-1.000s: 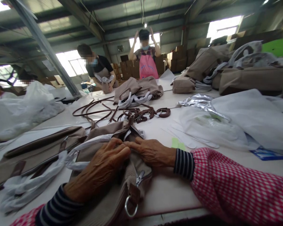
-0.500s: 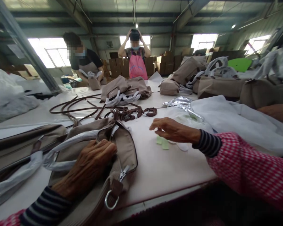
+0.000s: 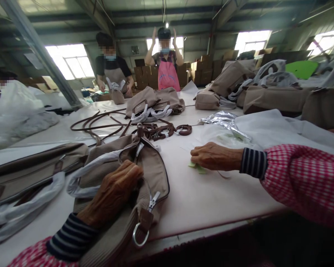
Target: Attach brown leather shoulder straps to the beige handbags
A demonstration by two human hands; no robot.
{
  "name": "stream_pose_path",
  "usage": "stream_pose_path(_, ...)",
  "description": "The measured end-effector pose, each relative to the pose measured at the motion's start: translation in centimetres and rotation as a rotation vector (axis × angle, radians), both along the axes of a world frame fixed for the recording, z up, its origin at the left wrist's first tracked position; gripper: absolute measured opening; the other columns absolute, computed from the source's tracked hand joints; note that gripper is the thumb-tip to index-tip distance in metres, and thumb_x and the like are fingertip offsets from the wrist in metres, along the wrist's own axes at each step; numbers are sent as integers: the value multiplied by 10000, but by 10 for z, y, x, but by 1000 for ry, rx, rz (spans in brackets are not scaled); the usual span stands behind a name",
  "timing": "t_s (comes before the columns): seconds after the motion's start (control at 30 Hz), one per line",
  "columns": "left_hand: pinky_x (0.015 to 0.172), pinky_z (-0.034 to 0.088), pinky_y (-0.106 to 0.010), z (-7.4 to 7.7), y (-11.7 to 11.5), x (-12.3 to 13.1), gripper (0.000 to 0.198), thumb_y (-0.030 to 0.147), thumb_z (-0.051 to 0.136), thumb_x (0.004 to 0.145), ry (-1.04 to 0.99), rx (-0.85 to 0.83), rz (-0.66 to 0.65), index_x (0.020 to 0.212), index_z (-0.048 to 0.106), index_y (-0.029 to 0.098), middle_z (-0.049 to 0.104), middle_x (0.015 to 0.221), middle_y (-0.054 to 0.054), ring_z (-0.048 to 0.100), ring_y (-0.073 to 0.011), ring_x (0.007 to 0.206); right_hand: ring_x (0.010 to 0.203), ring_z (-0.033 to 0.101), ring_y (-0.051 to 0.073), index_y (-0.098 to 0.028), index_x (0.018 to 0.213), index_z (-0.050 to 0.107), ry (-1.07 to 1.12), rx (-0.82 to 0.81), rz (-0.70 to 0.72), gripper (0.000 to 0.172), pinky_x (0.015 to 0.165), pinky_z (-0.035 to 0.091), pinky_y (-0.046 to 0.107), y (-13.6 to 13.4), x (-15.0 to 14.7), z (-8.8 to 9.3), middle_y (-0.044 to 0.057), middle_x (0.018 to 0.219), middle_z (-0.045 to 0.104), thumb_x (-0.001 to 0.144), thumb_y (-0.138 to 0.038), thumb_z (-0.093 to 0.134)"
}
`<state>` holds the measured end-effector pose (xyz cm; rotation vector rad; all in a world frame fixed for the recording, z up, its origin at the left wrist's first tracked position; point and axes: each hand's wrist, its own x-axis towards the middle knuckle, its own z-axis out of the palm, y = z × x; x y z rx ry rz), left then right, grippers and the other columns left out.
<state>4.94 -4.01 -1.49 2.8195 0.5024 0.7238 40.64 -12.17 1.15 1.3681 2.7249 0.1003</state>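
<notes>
A taupe ribbed handbag [image 3: 111, 237] lies before me with its top unzipped, its zipper pull hanging near a metal D-ring. My left hand [image 3: 114, 193] is curled over the bag's opening, gripping its edge; the fingertips are hidden. A handle wrapped in white padding [image 3: 93, 167] loops beside that hand. On the table to the right, my right hand [image 3: 213, 155] is closed, fingers pinched downward at small pale-green slips [image 3: 199, 169]. What sits between these fingertips, if anything, is hidden. Faint white slips [image 3: 187, 147] lie by its knuckles.
Another taupe bag [image 3: 36, 163] lies at left. Coiled brown straps [image 3: 165, 131] and longer straps [image 3: 96, 124] spread beyond. More bags [image 3: 275, 98] are piled at right near silver foil [image 3: 219, 118] and white sheeting [image 3: 272, 126]. Two co-workers [image 3: 167, 70] stand across the table.
My right hand has lowered onto the green slips and its fingers have closed. My left hand stays on the bag. The view has shifted slightly; the co-worker at left has turned forward.
</notes>
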Motion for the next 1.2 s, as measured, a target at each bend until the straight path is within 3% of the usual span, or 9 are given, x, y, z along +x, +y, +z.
stream_pose_path(0.1, 704, 336, -329, 1, -2, 1, 244, 128, 373, 1069, 6, 29, 19, 856, 472, 195, 495, 827, -8, 445, -170, 788, 736, 531, 135, -144, 835, 663, 218, 23, -74, 198, 675, 346, 283, 3, -4, 5, 60, 892, 623, 972, -102, 527)
stream_pose_path(0.2, 708, 351, -324, 1, -3, 2, 232, 110, 361, 1070, 36, 39, 13, 898, 496, 189, 512, 841, -12, 447, -171, 801, 721, 550, 126, -147, 814, 691, 571, 24, -128, 169, 677, 372, 263, 11, -30, 13, 39, 854, 648, 934, -164, 573)
stream_pose_path(0.3, 706, 365, -314, 2, -4, 2, 222, 89, 365, 1067, 58, 83, 3, 910, 487, 187, 522, 841, -12, 446, -172, 808, 587, 530, 104, -138, 701, 659, 951, -238, -229, 175, 558, 362, 230, 28, -76, 19, 3, 658, 623, 853, -183, 585)
stream_pose_path(0.4, 737, 401, -314, 3, -5, 4, 210, 77, 363, 1064, 84, 152, -21, 929, 479, 189, 556, 878, -22, 465, -178, 838, 459, 477, 83, -141, 606, 610, 1170, -562, -351, 137, 427, 297, 202, 53, -119, 14, -12, 537, 588, 741, -161, 591)
stream_pose_path(0.47, 753, 429, -314, 5, -5, 5, 201, 90, 359, 1070, 101, 191, -38, 951, 488, 188, 588, 928, -34, 494, -185, 875, 422, 456, 75, -146, 568, 584, 1208, -659, -476, 147, 382, 264, 191, 69, -137, 8, -11, 514, 579, 712, -169, 598)
stream_pose_path(0.57, 780, 467, -322, 7, -7, 9, 161, 144, 386, 1079, 159, 232, -26, 990, 514, 185, 627, 1017, -47, 538, -203, 961, 399, 430, 65, -147, 568, 581, 1194, -678, -584, 167, 355, 229, 185, 83, -147, -4, -8, 521, 574, 720, -210, 603)
stream_pose_path(0.8, 768, 491, -334, 14, -3, 15, 91, 215, 460, 1071, 277, 288, -45, 1086, 549, 204, 640, 1034, -29, 552, -192, 1025, 443, 345, 69, -174, 581, 508, 1061, -728, -481, 149, 399, 197, 190, 91, -141, -18, -53, 477, 406, 644, -275, 598)
stream_pose_path(1.1, 690, 461, -347, 39, -2, 19, 71, 163, 503, 1041, 400, 334, -107, 1084, 556, 185, 647, 1021, -56, 542, -205, 980, 519, 415, 85, -162, 668, 556, 1014, -655, -444, 118, 401, 260, 180, 99, -149, -9, -24, 591, 504, 656, -232, 650)
stream_pose_path(1.2, 726, 468, -341, 48, -3, 18, 77, 167, 497, 1047, 420, 334, -119, 1072, 566, 190, 637, 1070, -61, 553, -205, 999, 511, 430, 76, -165, 736, 566, 1086, -688, -348, 100, 400, 288, 159, 101, -150, -10, -43, 592, 509, 677, -209, 633)
